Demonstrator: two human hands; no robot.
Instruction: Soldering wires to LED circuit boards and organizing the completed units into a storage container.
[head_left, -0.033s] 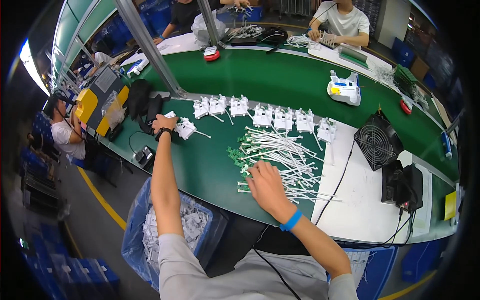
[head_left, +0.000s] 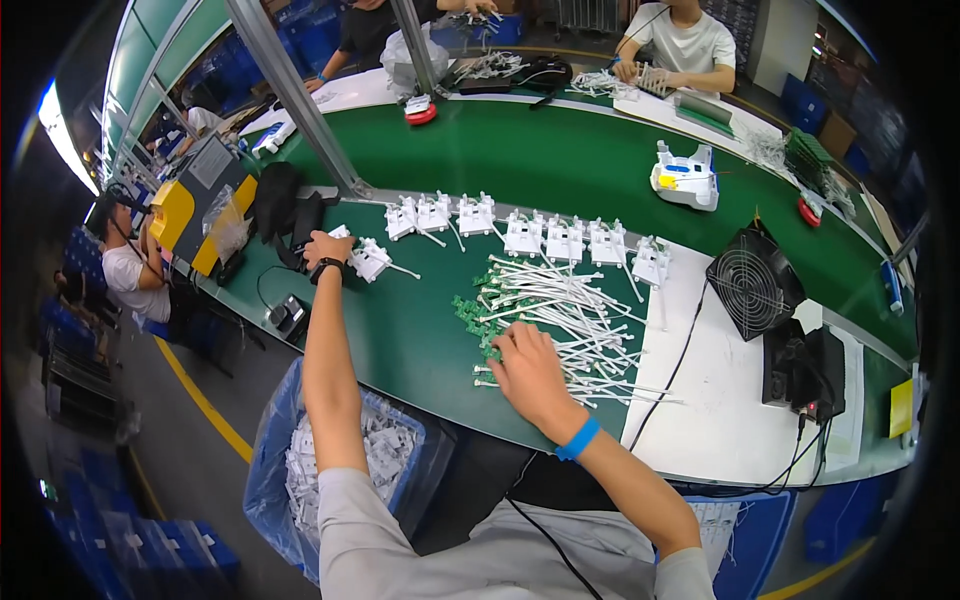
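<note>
At the left end of the bench, my left hand [head_left: 327, 250] is closed around a white plastic part [head_left: 340, 232], mostly hidden by the fingers. Right beside it lies a white plastic housing [head_left: 369, 260] with a white cable trailing from it. My right hand [head_left: 530, 368] is over a spread pile of white cables [head_left: 565, 305]. Its bent fingers reach the small green circuit boards [head_left: 468, 313] at the cables' left ends. What those fingertips pinch, if anything, is hidden. Several more white housings [head_left: 523, 234] stand in a row along the far edge of the bench.
A black fan [head_left: 752, 283] and black power boxes [head_left: 803, 368] occupy the right side. Beyond the bench, a green conveyor belt [head_left: 480, 145] carries a white-and-blue device [head_left: 686, 176]. A blue-lined bin [head_left: 268, 465] of white parts stands below left. Across the belt, a person [head_left: 690, 50] handles parts.
Both hands stay in nearly the same places. My right fingers shift very slightly at the green boards, and the whole view moves a touch.
</note>
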